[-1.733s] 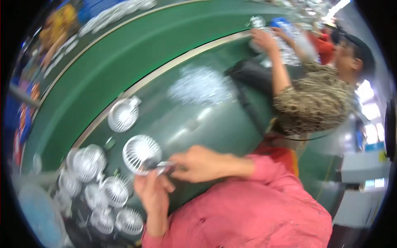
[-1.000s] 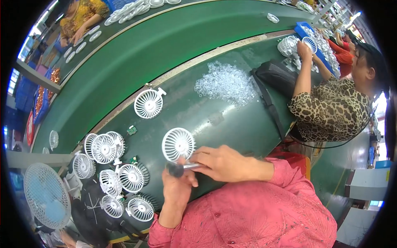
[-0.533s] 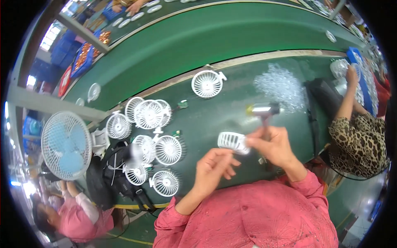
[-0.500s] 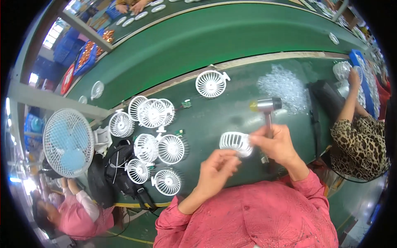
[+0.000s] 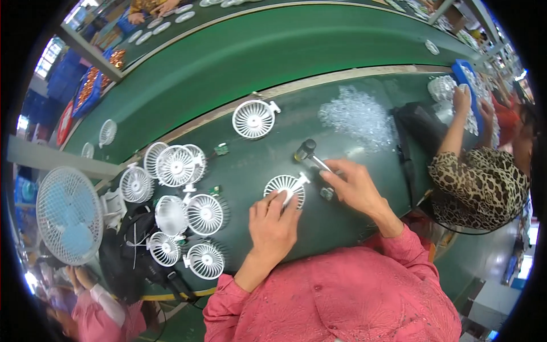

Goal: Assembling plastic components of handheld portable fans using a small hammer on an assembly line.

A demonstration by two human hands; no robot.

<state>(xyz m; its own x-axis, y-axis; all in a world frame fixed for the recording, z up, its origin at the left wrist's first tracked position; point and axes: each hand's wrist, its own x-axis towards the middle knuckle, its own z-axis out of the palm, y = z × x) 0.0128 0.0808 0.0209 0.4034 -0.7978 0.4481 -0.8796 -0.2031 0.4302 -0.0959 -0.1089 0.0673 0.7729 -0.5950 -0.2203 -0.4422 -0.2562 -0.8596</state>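
Observation:
My left hand (image 5: pixel 272 228) presses its fingers on a white round fan grille (image 5: pixel 277 183) with slotted ribs and a short stem, flat on the green table. My right hand (image 5: pixel 359 188) grips the handle of a small hammer (image 5: pixel 306 151), whose head points to the far left, beyond the grille. Whether the hammer head touches the table I cannot tell. Beside my right thumb lies a small green circuit board (image 5: pixel 326 194).
Several white fan grilles (image 5: pixel 205 214) cluster on the left, near a black bag (image 5: pixel 142 239) and a standing fan (image 5: pixel 69 215). Another grille (image 5: pixel 253 119) stands far off. Small clear parts (image 5: pixel 359 119) lie heaped at the right, near a co-worker in leopard print (image 5: pixel 478 182).
My right hand has lowered the hammer, its head now toward the far left. The grille went from being held up between both hands to lying on the table under my left hand.

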